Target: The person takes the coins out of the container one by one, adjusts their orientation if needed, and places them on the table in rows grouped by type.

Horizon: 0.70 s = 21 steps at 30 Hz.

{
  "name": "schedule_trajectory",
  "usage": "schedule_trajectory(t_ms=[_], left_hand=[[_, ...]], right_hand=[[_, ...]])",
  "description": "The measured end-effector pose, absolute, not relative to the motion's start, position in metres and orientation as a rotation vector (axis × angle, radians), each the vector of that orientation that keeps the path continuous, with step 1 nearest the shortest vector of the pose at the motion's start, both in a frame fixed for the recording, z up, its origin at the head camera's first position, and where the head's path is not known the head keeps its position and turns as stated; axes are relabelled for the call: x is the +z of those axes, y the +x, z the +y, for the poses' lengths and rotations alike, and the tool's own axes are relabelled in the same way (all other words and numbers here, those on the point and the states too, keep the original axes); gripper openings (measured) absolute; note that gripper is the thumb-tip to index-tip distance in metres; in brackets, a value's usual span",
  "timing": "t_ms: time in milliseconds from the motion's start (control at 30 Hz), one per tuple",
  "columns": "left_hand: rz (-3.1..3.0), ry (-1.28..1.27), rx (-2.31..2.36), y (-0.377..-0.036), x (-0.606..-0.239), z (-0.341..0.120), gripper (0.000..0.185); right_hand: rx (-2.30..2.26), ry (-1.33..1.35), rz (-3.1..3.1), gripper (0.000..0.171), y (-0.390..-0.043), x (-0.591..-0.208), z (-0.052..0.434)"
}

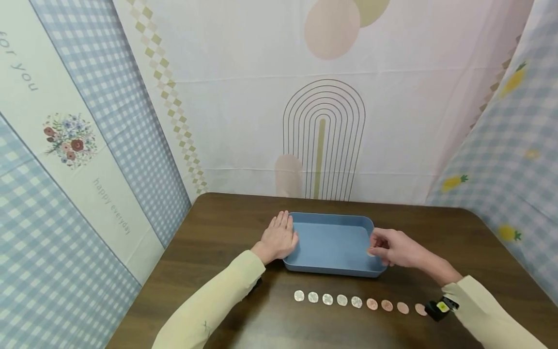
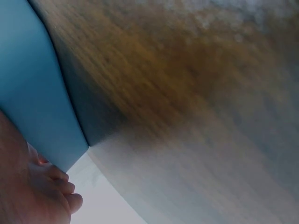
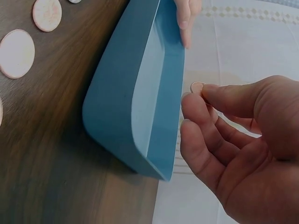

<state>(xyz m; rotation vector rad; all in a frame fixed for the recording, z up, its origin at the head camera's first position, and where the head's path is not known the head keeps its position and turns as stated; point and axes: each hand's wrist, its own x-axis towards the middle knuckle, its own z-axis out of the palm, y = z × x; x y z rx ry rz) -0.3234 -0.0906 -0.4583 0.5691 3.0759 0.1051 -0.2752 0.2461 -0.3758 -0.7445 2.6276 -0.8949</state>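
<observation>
A person in pale yellow sleeves works at a dark wooden surface set before patterned cloth backdrops. The right hand pinches a small coin between thumb and fingertips, holding it just over the right-hand rim of a shallow blue tray that sits near the middle of the surface. The left hand lies flat, fingers straight and gripping nothing, its side against the tray's left wall.

Along the near edge of the surface, a row of coins runs left to right, the left ones silvery and the right ones copper-coloured, each just apart from its neighbour. A small black device with a yellow patch rides on the right wrist, close to the row's right end.

The coin appears thin, stiff and light, with smooth faces that could slip from a loose hold; a pinch on its rim or across both faces, as seen in the right wrist view, looks the surest way to keep it. The tray appears to be rigid plastic, light enough to slide if nudged, and is best taken by its raised walls. The inside of the tray that shows appears bare.
</observation>
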Motion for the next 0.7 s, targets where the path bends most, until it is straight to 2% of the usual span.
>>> schedule_trajectory(t_ms=[700], left_hand=[[3.069, 0.585, 0.124, -0.321, -0.458, -0.093, 0.063]], right_hand=[[-0.935, -0.654, 2.595, 0.025, -0.247, -0.391, 0.306]])
